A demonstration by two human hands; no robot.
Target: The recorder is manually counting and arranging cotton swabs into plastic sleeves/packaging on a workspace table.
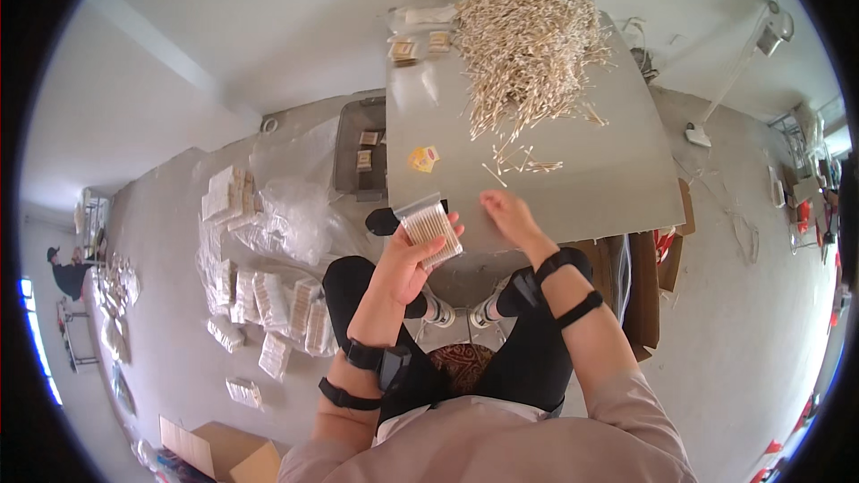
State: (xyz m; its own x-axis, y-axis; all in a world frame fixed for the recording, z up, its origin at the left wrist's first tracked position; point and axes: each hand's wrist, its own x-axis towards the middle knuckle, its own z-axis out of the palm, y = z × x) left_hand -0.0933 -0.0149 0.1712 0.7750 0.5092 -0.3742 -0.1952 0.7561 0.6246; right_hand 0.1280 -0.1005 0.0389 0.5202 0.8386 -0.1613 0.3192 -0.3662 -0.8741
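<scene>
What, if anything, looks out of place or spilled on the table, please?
Several loose cotton swabs lie crisscrossed on the grey table, just beyond the right hand, outside the big cotton-swab pile; they look like strays.

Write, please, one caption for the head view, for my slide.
Left hand holds a packet of cotton swabs; right hand is near the table's edge, a large swab pile beyond.

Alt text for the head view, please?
Seen from above, a person's left hand holds a clear bag of cotton swabs; the curled right hand is over a grey table with a large swab heap. White packs lie on the floor at left.
</scene>
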